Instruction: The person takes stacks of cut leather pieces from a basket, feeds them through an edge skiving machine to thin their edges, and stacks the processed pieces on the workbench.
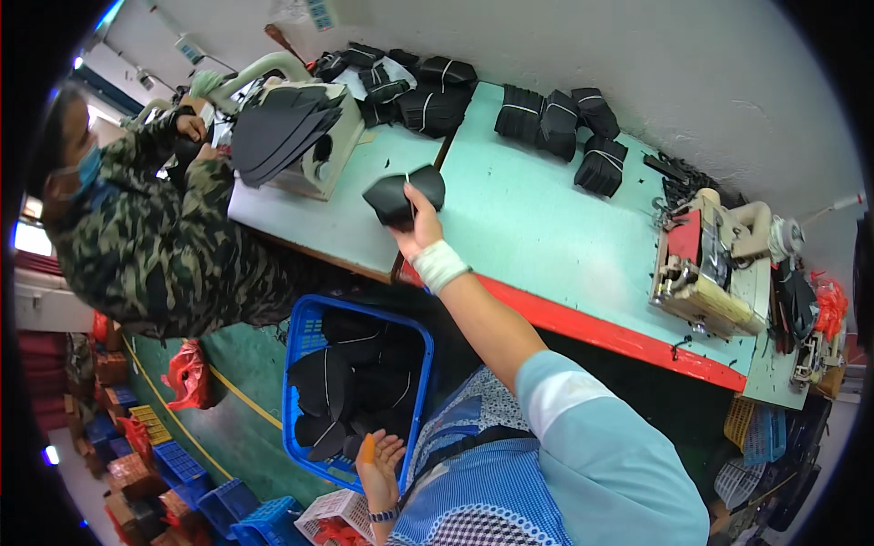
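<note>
My right hand [421,227] grips a bundle of black flat pieces [390,197] tied with a light band, held over the pale green table near the seam between two tabletops. A white wrap covers that wrist. Lower down, my left hand [381,464] has its fingers apart and holds nothing; an orange cover sits on one finger. It is beside the near rim of a blue plastic basket [428,364], which holds several black banded bundles [325,382].
Banded black bundles [537,118] lie along the table's wall side; more [435,105] sit on the left tabletop. A sewing machine [715,264] stands at right. At left a person in camouflage [164,237] works by another machine with black pieces [282,132] on it. Crates [182,469] line the floor.
</note>
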Demonstrator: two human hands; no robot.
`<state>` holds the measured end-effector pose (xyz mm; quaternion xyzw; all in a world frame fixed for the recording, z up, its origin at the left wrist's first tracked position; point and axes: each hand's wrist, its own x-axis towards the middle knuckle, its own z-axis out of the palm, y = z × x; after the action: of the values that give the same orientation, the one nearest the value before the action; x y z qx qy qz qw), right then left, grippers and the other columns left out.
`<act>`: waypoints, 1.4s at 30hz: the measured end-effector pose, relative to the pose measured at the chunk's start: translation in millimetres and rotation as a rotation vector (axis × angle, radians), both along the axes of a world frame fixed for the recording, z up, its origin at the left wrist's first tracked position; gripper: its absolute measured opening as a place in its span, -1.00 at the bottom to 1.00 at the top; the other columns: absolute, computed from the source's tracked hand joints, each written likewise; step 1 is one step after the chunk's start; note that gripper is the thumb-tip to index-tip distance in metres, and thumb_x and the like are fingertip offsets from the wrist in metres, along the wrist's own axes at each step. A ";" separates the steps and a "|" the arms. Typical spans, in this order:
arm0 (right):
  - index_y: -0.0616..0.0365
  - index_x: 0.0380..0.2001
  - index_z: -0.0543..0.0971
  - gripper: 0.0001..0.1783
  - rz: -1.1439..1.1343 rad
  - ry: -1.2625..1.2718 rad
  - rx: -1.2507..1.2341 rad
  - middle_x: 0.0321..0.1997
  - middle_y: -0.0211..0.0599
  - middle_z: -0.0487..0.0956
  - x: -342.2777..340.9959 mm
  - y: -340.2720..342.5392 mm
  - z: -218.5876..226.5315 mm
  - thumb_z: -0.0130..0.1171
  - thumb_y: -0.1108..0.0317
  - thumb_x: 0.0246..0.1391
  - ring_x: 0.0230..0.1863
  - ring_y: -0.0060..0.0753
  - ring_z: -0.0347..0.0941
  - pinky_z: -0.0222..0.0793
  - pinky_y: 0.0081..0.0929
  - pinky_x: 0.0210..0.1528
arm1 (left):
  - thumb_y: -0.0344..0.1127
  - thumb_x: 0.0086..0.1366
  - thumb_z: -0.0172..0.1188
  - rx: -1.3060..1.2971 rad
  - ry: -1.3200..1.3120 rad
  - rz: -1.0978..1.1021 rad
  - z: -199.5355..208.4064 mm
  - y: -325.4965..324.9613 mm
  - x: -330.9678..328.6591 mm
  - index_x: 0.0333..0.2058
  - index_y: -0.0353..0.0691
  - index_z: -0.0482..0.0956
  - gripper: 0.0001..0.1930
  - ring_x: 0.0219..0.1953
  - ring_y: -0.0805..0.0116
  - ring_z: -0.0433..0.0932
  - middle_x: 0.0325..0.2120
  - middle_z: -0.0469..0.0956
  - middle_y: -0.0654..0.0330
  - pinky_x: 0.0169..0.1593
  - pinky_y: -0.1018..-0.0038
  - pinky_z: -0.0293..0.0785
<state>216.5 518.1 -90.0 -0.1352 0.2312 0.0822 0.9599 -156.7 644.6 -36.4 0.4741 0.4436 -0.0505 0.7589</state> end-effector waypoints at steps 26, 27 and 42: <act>0.42 -0.15 0.40 -0.33 0.002 -0.545 -2.381 -0.14 0.20 0.49 80.9 -231.1 63.7 0.29 0.08 -0.22 -0.13 0.13 0.45 0.39 -0.18 -0.08 | 0.03 0.17 0.18 0.524 -0.147 -0.378 21.0 -73.7 99.4 -0.13 -0.43 0.44 -0.45 -0.26 0.24 0.59 -0.31 0.58 -0.03 -0.18 0.48 0.47; 0.40 -0.10 0.34 -0.39 -0.049 -0.539 -2.354 -0.09 0.14 0.46 55.0 -210.3 55.9 0.26 0.29 -0.23 -0.12 0.04 0.45 0.36 -0.21 -0.04 | 0.13 0.16 0.15 0.450 -0.173 -0.364 7.7 -74.1 110.0 -0.04 -0.45 0.37 -0.32 -0.20 0.25 0.56 -0.24 0.55 -0.09 -0.14 0.49 0.45; 0.25 -0.34 0.58 -0.81 1.152 -2.045 -0.902 -0.36 -0.19 0.48 -290.4 54.7 117.5 0.25 0.51 -0.12 -0.18 -0.16 0.35 0.29 -0.33 -0.11 | -0.16 0.30 -0.10 -0.584 -1.007 0.736 0.3 -56.2 -71.0 0.02 -0.23 0.39 -0.61 -0.18 0.42 0.53 -0.15 0.50 0.20 -0.03 0.41 0.46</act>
<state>-73.9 572.8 27.5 -0.5336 -0.7023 0.2600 0.3930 -227.7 588.5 -36.1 0.0344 0.1372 0.3195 0.9370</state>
